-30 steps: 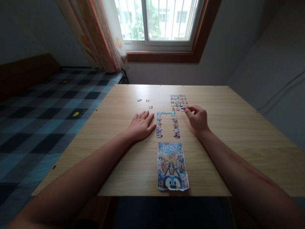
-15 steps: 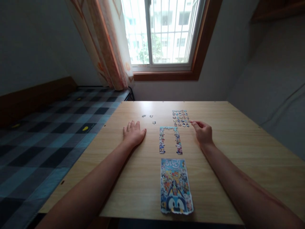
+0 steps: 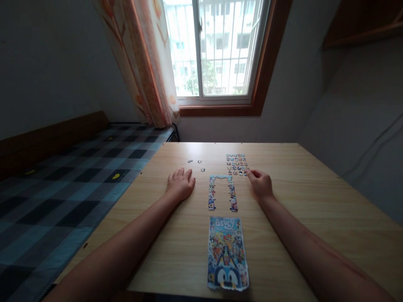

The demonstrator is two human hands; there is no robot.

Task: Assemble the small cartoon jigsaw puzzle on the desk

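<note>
The tabletop [image 3: 283,251] across the lower frame is pale tan with streaky wood grain. At bottom centre, the picture sheet [image 3: 227,251] is light blue with whitish lettering, a crowd of multicoloured figures and a big blue face with white eyes. Just above, the joined puzzle border [image 3: 212,188] is light blue along its top and many-coloured down both sides. At left, the bedsheet [image 3: 94,176] is checked black, grey and dull blue, with yellow patches. The curtain [image 3: 147,63], upper left, is orange and cream with a tulip pattern.
</note>
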